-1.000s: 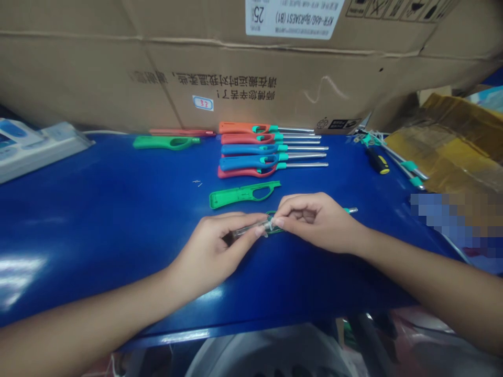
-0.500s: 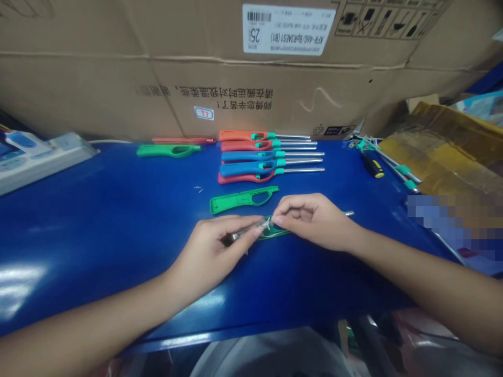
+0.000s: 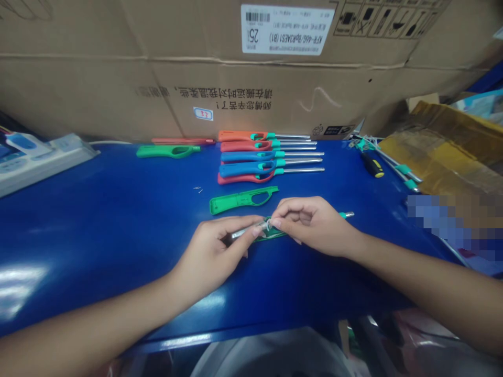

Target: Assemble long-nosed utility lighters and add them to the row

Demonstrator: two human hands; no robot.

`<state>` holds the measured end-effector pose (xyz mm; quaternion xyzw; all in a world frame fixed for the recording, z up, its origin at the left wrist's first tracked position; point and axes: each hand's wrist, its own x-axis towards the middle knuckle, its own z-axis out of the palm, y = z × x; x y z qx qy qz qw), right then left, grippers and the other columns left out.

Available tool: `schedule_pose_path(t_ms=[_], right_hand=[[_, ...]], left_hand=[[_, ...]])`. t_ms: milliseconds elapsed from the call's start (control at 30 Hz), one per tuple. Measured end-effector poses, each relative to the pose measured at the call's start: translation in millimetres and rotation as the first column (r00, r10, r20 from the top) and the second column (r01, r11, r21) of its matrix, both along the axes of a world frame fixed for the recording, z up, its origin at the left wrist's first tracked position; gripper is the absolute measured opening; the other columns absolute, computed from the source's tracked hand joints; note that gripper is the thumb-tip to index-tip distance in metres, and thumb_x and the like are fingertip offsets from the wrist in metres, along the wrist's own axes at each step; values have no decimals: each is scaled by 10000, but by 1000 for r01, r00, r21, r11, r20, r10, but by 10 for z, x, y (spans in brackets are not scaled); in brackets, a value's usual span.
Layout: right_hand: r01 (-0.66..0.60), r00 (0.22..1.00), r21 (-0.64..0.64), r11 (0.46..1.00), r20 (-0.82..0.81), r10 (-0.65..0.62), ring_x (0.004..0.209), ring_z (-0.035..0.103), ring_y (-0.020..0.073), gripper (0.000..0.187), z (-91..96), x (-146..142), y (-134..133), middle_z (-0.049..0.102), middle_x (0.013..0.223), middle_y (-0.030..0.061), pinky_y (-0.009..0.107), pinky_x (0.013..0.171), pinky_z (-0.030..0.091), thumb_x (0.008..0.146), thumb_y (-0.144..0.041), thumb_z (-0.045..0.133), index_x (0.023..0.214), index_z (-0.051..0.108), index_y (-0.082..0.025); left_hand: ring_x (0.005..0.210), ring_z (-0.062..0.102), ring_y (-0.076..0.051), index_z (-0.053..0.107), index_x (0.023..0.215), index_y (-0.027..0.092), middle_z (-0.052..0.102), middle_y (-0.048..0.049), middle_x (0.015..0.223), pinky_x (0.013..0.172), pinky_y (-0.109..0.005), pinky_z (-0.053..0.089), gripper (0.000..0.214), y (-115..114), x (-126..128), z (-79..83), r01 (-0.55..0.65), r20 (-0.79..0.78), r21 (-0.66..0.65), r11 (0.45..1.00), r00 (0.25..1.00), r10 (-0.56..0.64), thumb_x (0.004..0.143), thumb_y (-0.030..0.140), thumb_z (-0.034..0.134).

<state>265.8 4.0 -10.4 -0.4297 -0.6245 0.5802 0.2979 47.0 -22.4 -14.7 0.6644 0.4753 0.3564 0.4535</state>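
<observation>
head view: at centre frame the left hand (image 3: 216,243) closes thumb and fingers around a slim, clear tube-shaped piece (image 3: 239,233); the right hand (image 3: 310,225) pinches its pale end between fingertips. beneath lies a green plastic handle (image 3: 265,239). just beyond, an open green half-shell (image 3: 238,202); upper centre, orange, red and blue long-nosed lighters (image 3: 247,168).

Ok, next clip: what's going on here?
A person's left hand holds a small clear part, possibly a lighter's fuel tank, while the right hand pinches at its far end; the detail there is too small to tell. A green half shell lies beneath the hands, and another open green half lies just beyond. Further back is a row of long-nosed lighters, in orange, red and blue.
</observation>
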Motion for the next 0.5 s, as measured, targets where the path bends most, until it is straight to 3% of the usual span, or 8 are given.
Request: schedule_pose_path(t_ms=[200,400,500], right_hand=[[-15,1000,25,1000,20,15,535,496,59,231,2,10,6,591,713,-19,207,474,389,858,-373,725,814,670,-153],[-33,999,-52,998,-8,33,444,466,55,181,22,13,27,527,541,-74,182,414,367,841,-310,753,834,665,-152],[-24,999,-33,999,-25,24,442,477,50,164,25,15,26,554,588,-63,183,396,381,838,-291,759,806,680,-151]], left_hand=[[550,625,-75,814,1102,166,809,-36,861,542,-152,517,257,-11,-7,-2,23,-21,42,999,1000,-23,939,317,684],[552,635,-78,819,1102,187,819,-30,898,559,-155,539,268,-2,-4,-1,0,-7,16,1000,1000,0,917,345,709],[560,649,-90,819,1104,196,823,-27,906,553,-167,545,265,9,-12,-5,-9,-8,28,1000,1000,9,912,344,712]])
